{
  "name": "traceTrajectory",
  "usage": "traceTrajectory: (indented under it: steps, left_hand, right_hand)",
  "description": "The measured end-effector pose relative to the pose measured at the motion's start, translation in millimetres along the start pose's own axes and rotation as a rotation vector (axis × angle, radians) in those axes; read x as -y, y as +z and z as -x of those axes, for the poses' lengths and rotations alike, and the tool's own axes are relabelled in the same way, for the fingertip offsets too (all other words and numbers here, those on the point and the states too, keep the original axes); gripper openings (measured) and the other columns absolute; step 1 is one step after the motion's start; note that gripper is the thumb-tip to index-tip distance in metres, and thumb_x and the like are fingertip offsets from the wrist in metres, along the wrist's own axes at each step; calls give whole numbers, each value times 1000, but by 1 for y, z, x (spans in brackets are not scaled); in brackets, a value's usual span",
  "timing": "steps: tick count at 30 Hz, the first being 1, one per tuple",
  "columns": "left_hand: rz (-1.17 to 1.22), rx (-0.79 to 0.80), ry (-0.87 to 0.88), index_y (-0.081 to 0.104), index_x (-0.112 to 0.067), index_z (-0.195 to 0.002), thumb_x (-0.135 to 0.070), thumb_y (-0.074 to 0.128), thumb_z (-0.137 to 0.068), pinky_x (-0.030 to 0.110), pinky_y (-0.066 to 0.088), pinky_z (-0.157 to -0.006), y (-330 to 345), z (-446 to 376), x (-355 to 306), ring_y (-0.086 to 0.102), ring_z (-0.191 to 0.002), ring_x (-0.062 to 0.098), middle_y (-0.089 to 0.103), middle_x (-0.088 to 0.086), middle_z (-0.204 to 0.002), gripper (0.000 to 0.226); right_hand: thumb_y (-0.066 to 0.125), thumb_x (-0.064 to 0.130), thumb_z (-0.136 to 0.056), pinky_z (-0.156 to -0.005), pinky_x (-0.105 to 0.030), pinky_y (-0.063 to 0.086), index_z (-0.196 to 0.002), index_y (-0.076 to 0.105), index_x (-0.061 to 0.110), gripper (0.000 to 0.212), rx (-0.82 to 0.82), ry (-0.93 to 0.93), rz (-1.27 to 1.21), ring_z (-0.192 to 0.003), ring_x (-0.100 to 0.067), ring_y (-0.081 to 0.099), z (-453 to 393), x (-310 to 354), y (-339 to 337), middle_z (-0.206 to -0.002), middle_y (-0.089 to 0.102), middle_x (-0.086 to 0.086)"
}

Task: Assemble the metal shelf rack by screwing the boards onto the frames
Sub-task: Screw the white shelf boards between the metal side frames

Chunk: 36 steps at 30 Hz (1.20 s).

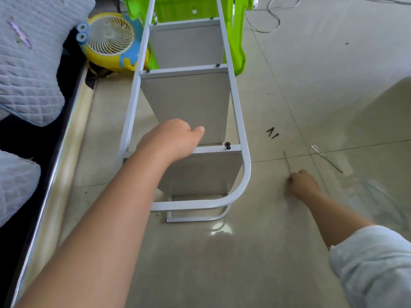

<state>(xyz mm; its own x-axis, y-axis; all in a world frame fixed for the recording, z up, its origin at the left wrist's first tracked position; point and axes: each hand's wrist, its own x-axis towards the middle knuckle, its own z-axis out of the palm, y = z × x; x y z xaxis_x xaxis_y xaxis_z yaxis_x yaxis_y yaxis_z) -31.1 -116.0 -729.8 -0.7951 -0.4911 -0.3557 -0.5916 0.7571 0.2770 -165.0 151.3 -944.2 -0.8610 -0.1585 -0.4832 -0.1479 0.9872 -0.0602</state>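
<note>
At the upper left of the frame I see a quilted bed [29, 63], and just right of it a yellow fan [111, 41] on the floor, out of the work. In the middle the shelf rack [241, 138] lies along the floor [222, 263], its far end against a green plastic stool [239, 41], which I judge keeps it from sliding. My left hand [171, 141] grips the crossbar at the near board [186, 103], fingers curled under it, thumb on top, probably to steady the frame. A screw [227, 145] stands only part-way in at the right end of that bar. Right of the rack, spare screws [273, 132] lie loose on the floor; I see no container for them. My right hand [302, 183] is closed around a thin screwdriver [288, 162], lower right of centre. A second thin tool [325, 157] lies further right.
</note>
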Motion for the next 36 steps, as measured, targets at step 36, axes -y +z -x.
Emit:
traceTrajectory:
  steps: [36]
  left_hand:
    - [14,-182,32,38,-12,-62,-35,27,-99,30,34,-69,-9,-3,-10,46,-76,25,44,2,-67,44]
  right_hand:
    - [36,36,-87,-45,-23,29,-75,49,2,39,-718,-1131,-746,-44,-15,39,151,142,-223,-47,45,-8]
